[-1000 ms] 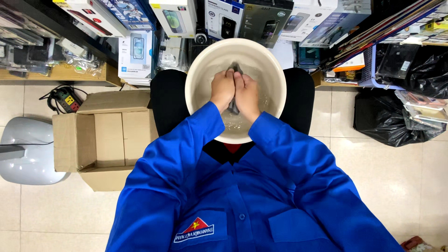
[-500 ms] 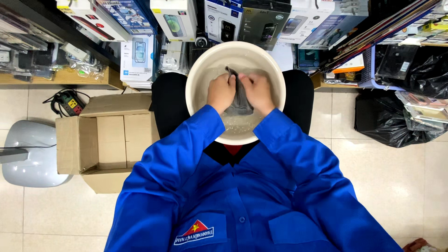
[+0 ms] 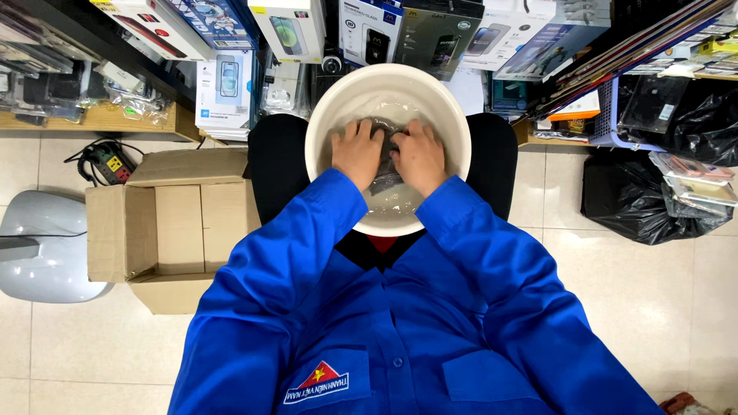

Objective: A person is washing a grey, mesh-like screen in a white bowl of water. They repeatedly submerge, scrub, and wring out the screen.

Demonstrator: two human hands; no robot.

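Note:
A white round basin with water stands on a black seat in front of me. Both my hands are down in the water, side by side. My left hand and my right hand press on a dark grey cloth that lies wet at the basin's bottom. The cloth shows between and below the hands; most of it is hidden under my fingers. My blue sleeves reach to the basin's near rim.
An open cardboard box sits on the tiled floor at left, beside a grey rounded object. A power strip lies near a wooden shelf. Boxed goods line the back. Black plastic bags are at right.
My hands held the cloth up together above the water, then spread apart. Now they have pushed it down flat into the basin.

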